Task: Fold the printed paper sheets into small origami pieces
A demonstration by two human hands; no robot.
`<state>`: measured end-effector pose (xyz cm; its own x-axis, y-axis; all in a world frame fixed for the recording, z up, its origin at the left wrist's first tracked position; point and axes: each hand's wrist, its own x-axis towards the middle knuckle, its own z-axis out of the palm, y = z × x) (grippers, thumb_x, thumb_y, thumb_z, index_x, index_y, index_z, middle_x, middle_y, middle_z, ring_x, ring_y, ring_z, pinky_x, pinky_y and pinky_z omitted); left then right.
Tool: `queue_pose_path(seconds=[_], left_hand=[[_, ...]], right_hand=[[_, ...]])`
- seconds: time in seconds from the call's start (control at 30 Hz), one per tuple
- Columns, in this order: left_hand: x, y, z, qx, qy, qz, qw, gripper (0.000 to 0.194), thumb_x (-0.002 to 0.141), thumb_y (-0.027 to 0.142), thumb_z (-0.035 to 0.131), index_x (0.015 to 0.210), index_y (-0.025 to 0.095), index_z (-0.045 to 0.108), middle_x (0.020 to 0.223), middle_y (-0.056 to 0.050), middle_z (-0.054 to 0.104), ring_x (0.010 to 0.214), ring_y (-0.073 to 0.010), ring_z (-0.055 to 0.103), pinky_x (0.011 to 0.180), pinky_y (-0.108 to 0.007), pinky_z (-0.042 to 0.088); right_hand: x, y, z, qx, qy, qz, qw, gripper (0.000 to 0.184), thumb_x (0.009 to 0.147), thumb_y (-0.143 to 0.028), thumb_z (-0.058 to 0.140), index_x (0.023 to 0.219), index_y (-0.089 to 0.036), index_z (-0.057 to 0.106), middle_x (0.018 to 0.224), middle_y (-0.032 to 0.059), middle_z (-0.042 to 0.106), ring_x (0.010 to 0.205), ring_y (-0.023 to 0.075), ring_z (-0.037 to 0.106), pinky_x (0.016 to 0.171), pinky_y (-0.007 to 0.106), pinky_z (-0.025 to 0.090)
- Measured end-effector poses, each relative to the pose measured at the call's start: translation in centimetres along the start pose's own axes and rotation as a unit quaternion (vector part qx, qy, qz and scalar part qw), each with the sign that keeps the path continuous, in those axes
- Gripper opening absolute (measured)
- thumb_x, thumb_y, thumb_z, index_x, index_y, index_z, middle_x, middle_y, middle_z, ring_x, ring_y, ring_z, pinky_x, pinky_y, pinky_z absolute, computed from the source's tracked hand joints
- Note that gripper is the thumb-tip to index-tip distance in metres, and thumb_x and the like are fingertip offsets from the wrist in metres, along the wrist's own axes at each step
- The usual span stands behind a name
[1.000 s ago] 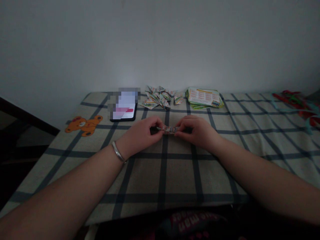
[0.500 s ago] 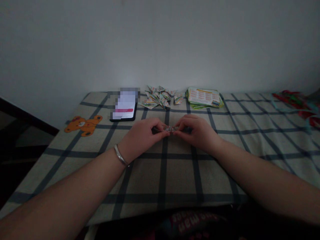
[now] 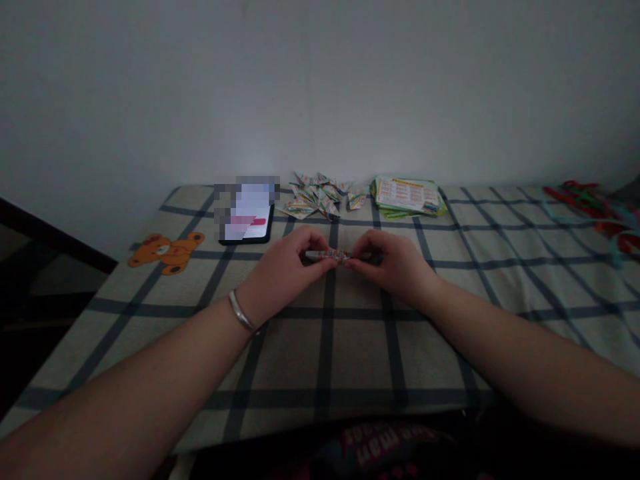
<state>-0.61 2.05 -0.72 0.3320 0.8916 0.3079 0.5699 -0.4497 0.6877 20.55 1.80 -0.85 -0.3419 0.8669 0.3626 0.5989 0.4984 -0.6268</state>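
Right, my left hand (image 3: 295, 261) and right hand (image 3: 393, 262) are nearly meeting, thumbs and fingertips pinching a small printed paper (image 3: 340, 255) between them, just above or on the checked cloth (image 3: 280, 360); I can't tell which, and my fingers hide much of its shape. Beyond my hands lies a loose heap of folded pieces (image 3: 317, 195), with the phone (image 3: 250, 217), screen lit, to its left and a stack of cards (image 3: 409, 195) to its right. A flat orange bear (image 3: 166, 253) is near the cloth's left edge, and a bangle (image 3: 241, 310) circles my left wrist
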Motion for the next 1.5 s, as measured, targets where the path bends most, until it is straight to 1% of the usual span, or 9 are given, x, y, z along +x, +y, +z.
queue_pose_path(seconds=[0.17,0.3,0.47,0.6,0.77,0.93,1.07,1.27,1.5], left_hand=[[-0.1,0.1,0.0,-0.019,-0.015,-0.004,1.0,0.02,0.08,0.035,0.069,0.09,0.02,0.059,0.084,0.002,0.066,0.077,-0.0147,0.062,0.069,-0.028,0.049],[-0.2,0.3,-0.1,-0.009,-0.016,0.003,1.0,0.015,0.08,0.03,0.069,0.087,0.02,0.06,0.083,0.003,0.066,0.076,-0.0138,0.061,0.069,-0.026,0.048],[-0.3,0.7,-0.1,0.0,-0.02,0.024,1.0,0.011,0.081,0.026,0.069,0.085,0.02,0.061,0.082,0.004,0.065,0.076,-0.0125,0.061,0.069,-0.024,0.046],[-0.3,0.9,-0.2,0.042,-0.026,0.06,0.997,0.01,0.083,0.024,0.067,0.091,0.019,0.063,0.087,0.003,0.067,0.081,-0.0139,0.062,0.074,-0.026,0.045],[-0.2,0.6,-0.5,0.146,-0.054,0.117,0.981,0.017,0.089,0.033,0.061,0.094,0.02,0.069,0.086,-0.002,0.069,0.088,-0.0209,0.061,0.079,-0.034,0.043],[0.0,0.4,-0.4,0.168,-0.072,0.133,0.974,0.018,0.09,0.032,0.061,0.095,0.02,0.072,0.084,-0.003,0.07,0.086,-0.0214,0.061,0.079,-0.035,0.043],[-0.1,0.4,-0.3,0.186,-0.066,0.154,0.968,0.016,0.089,0.03,0.062,0.093,0.019,0.073,0.086,-0.004,0.072,0.088,-0.0218,0.061,0.082,-0.036,0.043],[-0.2,0.2,-0.3,0.21,-0.065,0.192,0.956,0.016,0.09,0.029,0.061,0.092,0.018,0.073,0.086,-0.004,0.072,0.088,-0.0219,0.061,0.084,-0.038,0.044],[-0.2,0.4,-0.4,0.218,-0.059,0.203,0.953,0.014,0.089,0.028,0.062,0.089,0.018,0.072,0.084,-0.003,0.072,0.085,-0.022,0.062,0.08,-0.037,0.044]], right_hand=[[0.0,-0.1,0.0,0.007,-0.02,-0.011,1.0,0.017,0.078,-0.031,0.07,0.091,-0.02,0.068,0.081,0.001,0.07,0.069,0.0128,0.063,0.062,0.024,0.047],[0.0,-0.3,-0.1,-0.016,-0.056,-0.037,0.998,0.013,0.082,-0.029,0.066,0.09,-0.021,0.071,0.08,0.0005,0.071,0.071,0.0125,0.063,0.063,0.023,0.045],[0.0,-0.3,-0.1,-0.053,-0.053,-0.052,0.996,0.013,0.083,-0.031,0.065,0.083,-0.019,0.07,0.073,-0.0001,0.068,0.064,0.0109,0.058,0.058,0.023,0.04],[-0.1,-0.4,-0.1,-0.068,-0.041,-0.067,0.995,0.011,0.083,-0.028,0.064,0.081,-0.018,0.069,0.073,0.0002,0.066,0.064,0.0106,0.056,0.059,0.022,0.038],[-0.2,-0.6,-0.2,-0.073,-0.023,-0.075,0.994,0.011,0.083,-0.027,0.065,0.077,-0.018,0.066,0.072,0.0002,0.063,0.065,0.011,0.055,0.059,0.022,0.038],[-0.1,-0.5,-0.3,-0.085,-0.028,-0.079,0.993,0.012,0.084,-0.028,0.065,0.077,-0.017,0.064,0.075,0.0009,0.062,0.068,0.0119,0.055,0.061,0.023,0.037],[-0.1,-0.5,-0.2,-0.091,-0.035,-0.088,0.991,0.013,0.084,-0.029,0.063,0.078,-0.018,0.063,0.075,0.0004,0.061,0.068,0.0117,0.054,0.062,0.023,0.037],[-0.2,-0.9,-0.3,-0.152,-0.086,-0.071,0.982,0.019,0.088,-0.036,0.057,0.084,-0.019,0.065,0.074,0.0003,0.063,0.067,0.0133,0.054,0.06,0.025,0.031],[-0.3,-1.1,-0.4,-0.188,-0.094,-0.113,0.971,0.021,0.092,-0.034,0.052,0.082,-0.019,0.062,0.072,0.0005,0.061,0.067,0.0133,0.053,0.058,0.026,0.027]])
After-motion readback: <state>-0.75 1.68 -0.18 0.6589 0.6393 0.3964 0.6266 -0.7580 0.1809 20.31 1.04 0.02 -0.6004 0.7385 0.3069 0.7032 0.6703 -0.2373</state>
